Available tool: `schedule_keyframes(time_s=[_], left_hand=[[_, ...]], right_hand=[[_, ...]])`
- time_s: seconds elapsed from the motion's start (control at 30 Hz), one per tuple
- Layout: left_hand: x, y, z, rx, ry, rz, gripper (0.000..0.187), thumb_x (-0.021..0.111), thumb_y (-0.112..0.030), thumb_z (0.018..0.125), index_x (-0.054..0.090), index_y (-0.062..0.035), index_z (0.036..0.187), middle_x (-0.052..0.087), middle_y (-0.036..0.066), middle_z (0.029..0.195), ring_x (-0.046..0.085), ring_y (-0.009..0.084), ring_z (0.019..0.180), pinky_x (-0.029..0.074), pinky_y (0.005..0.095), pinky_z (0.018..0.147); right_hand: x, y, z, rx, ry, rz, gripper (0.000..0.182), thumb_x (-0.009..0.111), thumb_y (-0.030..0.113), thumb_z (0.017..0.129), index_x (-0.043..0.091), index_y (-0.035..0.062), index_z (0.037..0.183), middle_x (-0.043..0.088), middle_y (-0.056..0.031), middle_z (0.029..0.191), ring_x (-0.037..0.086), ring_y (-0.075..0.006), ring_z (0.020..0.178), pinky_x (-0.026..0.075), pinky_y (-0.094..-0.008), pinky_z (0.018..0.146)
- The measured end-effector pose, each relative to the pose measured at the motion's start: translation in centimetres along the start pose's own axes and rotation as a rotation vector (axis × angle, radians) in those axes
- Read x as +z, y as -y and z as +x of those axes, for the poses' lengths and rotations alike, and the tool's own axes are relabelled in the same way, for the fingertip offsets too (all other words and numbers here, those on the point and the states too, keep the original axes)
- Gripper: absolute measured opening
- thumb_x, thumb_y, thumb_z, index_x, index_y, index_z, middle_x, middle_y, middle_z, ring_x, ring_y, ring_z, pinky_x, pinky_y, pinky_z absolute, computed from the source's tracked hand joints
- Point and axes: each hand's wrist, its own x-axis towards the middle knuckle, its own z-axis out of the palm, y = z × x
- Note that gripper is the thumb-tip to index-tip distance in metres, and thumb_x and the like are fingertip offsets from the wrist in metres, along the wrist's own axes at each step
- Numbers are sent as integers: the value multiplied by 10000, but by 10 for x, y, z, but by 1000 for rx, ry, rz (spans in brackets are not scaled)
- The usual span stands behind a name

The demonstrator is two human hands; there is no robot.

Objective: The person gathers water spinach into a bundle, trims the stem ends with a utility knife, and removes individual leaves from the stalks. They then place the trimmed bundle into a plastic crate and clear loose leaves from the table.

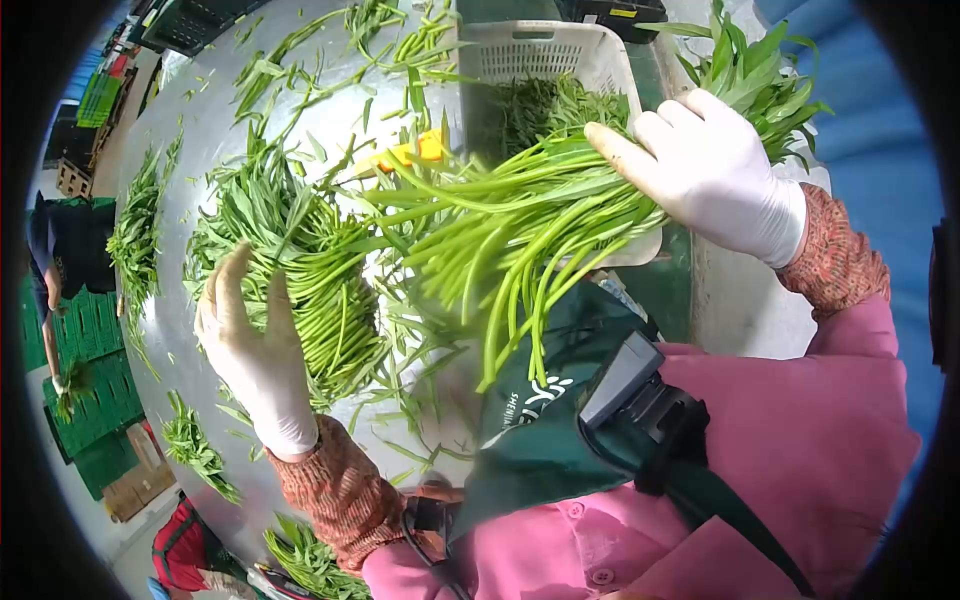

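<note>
My right hand (705,165), in a white glove, grips a loose bunch of water spinach (560,220). Its long green stems fan out to the left and its leaves stick out past the far side of the hand. My left hand (255,345), gloved too, has thumb and fingers apart and holds nothing. It is raised at the near left side of a thick pile of water spinach (325,290) on the metal table (425,440). Cut leaves and short stem pieces lie scattered around this pile. Beyond it rests a yellow-and-orange tool (410,150), partly covered by stems.
A white plastic basket (605,60) with greens inside stands right of the table. More bunches (140,225) lie along the table's far left side, with loose stems (350,45) at the top. A person (75,260) by green crates (105,365) holds some greens; another person's red sleeve (180,545) shows lower left.
</note>
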Motion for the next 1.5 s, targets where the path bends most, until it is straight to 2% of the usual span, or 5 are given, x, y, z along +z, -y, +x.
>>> schedule_keyframes(time_s=[0.3,0.37,0.77,0.93,1.5], left_hand=[[-6,-1,-8,-112,185,-464,320,646,-187,954,643,4,1212,669,166,1177,623,272,1112,443,379,1008],[-7,-3,-9,-144,190,-533,288,637,-164,961,653,11,1189,678,157,1158,629,248,1098,445,364,1003],[-19,-16,-41,-284,564,-715,167,720,-153,882,746,-5,953,743,124,862,697,201,760,532,317,743],[34,-59,-60,-245,1022,-1129,1009,909,-301,675,381,48,1461,577,187,1373,568,255,1252,434,365,1047],[63,-92,-55,-819,27,-1985,371,659,19,828,559,5,1185,651,97,943,654,227,841,562,385,809]], right_hand=[[16,-56,18,144,453,900,502,763,154,686,607,31,1147,690,-169,934,658,-357,865,515,-410,749],[35,-60,23,294,660,1438,492,762,106,664,631,-41,1115,708,-123,991,654,-151,860,524,-287,785],[48,-14,4,807,667,2470,382,753,93,799,643,22,1157,699,-56,911,634,-93,754,520,-246,700],[38,30,18,664,365,2148,490,769,121,804,592,1,1245,679,-23,998,586,-62,878,493,-243,792],[22,103,50,150,482,1442,497,720,342,796,577,9,1137,705,-168,840,694,-331,783,543,-407,730]])
